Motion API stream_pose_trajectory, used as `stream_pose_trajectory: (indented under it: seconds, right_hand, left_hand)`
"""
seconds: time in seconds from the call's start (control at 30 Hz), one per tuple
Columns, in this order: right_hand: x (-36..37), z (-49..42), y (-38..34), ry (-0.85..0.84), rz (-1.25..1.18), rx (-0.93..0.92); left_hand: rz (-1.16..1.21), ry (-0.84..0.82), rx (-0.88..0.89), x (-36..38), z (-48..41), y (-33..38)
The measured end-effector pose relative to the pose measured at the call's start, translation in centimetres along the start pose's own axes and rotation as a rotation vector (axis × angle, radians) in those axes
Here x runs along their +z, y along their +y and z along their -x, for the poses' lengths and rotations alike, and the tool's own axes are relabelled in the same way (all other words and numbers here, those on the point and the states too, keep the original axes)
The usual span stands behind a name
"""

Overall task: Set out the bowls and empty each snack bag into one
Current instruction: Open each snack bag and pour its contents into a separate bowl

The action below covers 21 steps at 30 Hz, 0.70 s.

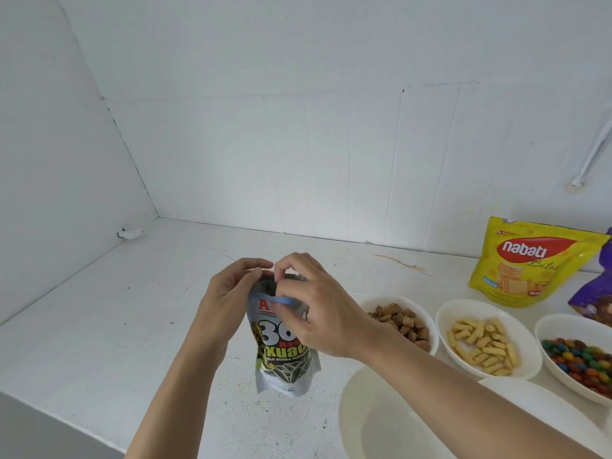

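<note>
Both hands are gripping the seed bag [281,346]. The left hand [228,294] is wrapping the bag's upper left side, fingers curling round behind the mouth. The right hand [319,313] is pinching the top edge from the right, thumb and fingertips bunching at the mouth, palm covering the upper right of the print. The bag is standing upright between the 2 hands, mouth looking open with dark inside showing and a blue strip [281,300] running across the front just below it. Can't tell whether the bag's base is touching the counter [116,326] or hanging just over it. The bag is sitting left of the empty bowl [371,425], which is lying near the front under the right forearm. A 5th bowl [530,390] is showing just beyond that forearm, mostly hidden, contents not readable. Behind those, 3 filled bowls are running in a row to the right: squares bowl [392,298] holding brown squares, sticks bowl [442,321] holding yellow sticks, and candy bowl [543,327] holding coloured candies, with the frame edge cutting that last one off. The yellow bag [530,260] is standing upright behind the sticks bowl, near the wall [298,127]. The purple bag [592,293] is leaning just right of it, partly out of frame.
</note>
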State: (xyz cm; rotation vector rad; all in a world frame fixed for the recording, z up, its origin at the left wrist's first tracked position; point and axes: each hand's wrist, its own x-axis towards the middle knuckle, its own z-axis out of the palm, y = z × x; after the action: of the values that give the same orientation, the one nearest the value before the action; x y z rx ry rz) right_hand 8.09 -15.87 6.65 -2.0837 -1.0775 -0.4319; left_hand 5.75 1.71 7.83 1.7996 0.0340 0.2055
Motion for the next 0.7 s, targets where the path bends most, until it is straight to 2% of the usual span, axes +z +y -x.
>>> stream_pose_trajectory:
  seconds: [0.1, 0.3, 0.57, 0.7]
  right_hand:
    - [-0.8, -1.0, -0.7, 0.076, -0.041, 0.057]
    - [-2.1, -1.8, -0.7, 0.272, -0.088, 0.151]
    - [-3.5, -1.7, 0.0, 0.529, -0.204, 0.285]
    - [-4.3, -1.5, 0.4, 0.613, -0.288, 0.329]
  left_hand:
    - [0.090, -0.025, 0.014, 0.2, 0.9, 1.2]
    - [0.185, -0.268, 0.015, 1.8, 3.0, 1.4]
    - [0.168, -0.277, 0.049, 3.1, 3.8, -1.5]
    - [0.193, -0.227, 0.060, 3.1, 4.1, -1.8]
